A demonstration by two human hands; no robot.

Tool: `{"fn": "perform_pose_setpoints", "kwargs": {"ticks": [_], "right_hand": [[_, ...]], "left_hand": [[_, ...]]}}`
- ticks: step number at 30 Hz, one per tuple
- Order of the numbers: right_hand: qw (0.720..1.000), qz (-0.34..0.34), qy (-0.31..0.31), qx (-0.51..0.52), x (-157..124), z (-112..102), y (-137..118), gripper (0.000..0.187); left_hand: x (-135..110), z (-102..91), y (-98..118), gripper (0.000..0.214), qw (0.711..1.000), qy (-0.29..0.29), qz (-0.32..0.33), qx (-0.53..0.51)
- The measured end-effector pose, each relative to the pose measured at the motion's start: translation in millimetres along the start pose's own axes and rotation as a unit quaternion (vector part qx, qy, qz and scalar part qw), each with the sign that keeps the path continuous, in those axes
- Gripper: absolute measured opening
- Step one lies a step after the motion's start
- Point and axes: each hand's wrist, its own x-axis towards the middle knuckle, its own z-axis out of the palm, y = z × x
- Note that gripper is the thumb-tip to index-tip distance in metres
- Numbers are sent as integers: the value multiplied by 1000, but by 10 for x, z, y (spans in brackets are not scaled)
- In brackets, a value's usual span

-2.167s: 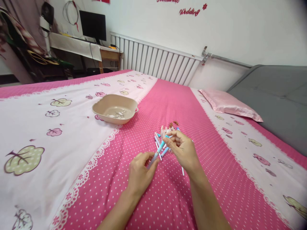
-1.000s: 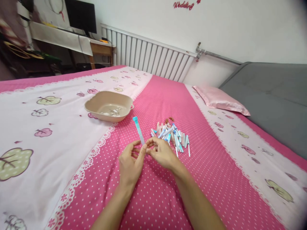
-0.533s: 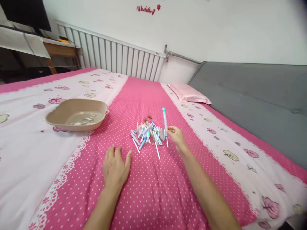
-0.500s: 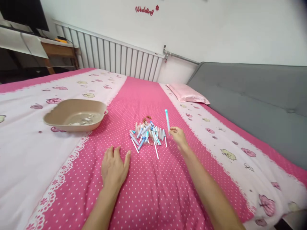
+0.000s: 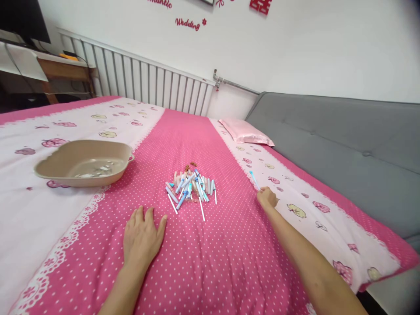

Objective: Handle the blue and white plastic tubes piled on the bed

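Reaching toward the bed's (image 5: pixel 229 262) right edge, the right hand (image 5: pixel 267 197) pinches a light-blue pen (image 5: pixel 254 180) by its lower end, fingers closed around it, the barrel slanting up and away just above the white floral border. The left hand (image 5: pixel 142 236) lies flat and open on the pink dotted spread, holding nothing, just short of the pile of pens (image 5: pixel 190 187) at the bed's middle. A tan basin (image 5: pixel 83 162) sits well apart toward the left edge. So near the drop beside the grey sofa (image 5: pixel 334 148), the pen could roll off the bed if set down loosely on the soft, uneven cover.
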Motion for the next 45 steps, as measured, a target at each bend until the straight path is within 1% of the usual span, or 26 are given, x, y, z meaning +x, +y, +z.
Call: {"fn": "perform_pose_setpoints", "kwargs": {"ticks": [7, 16, 24, 32, 45], "right_hand": [[1000, 0, 11, -29, 74, 179, 14, 31], [999, 23, 28, -26, 154, 291, 81, 31], [999, 24, 44, -9, 138, 337, 133, 30], [998, 22, 61, 3, 145, 362, 183, 29], [992, 15, 122, 23, 105, 395, 197, 31]], "left_hand": [[6, 16, 8, 61, 1000, -9, 0, -1], [17, 14, 23, 61, 1000, -14, 1, 15], [22, 11, 24, 58, 1000, -6, -1, 15], [24, 8, 27, 60, 1000, -13, 0, 19], [29, 39, 11, 59, 1000, -6, 5, 22]]}}
